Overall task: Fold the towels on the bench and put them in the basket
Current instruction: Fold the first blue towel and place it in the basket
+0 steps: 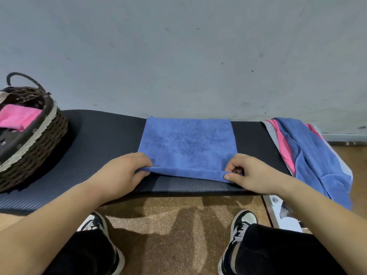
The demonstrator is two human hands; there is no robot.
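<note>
Pinching near corners of the blue towel [187,143], spread at frame centre on the desk [99,139], with left grip [123,172] and right grip [251,173]. Could skew the fold by pulling unevenly, or lose a slack corner. Well apart from the basket [42,142], middle left.

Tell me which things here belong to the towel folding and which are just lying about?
Part of the job: blue towel, gripped by left hand and right hand; bench; basket holding a pink towel; towel pile at the bench's right end.
Just there: wall; floor; shoes; white frame.
</note>
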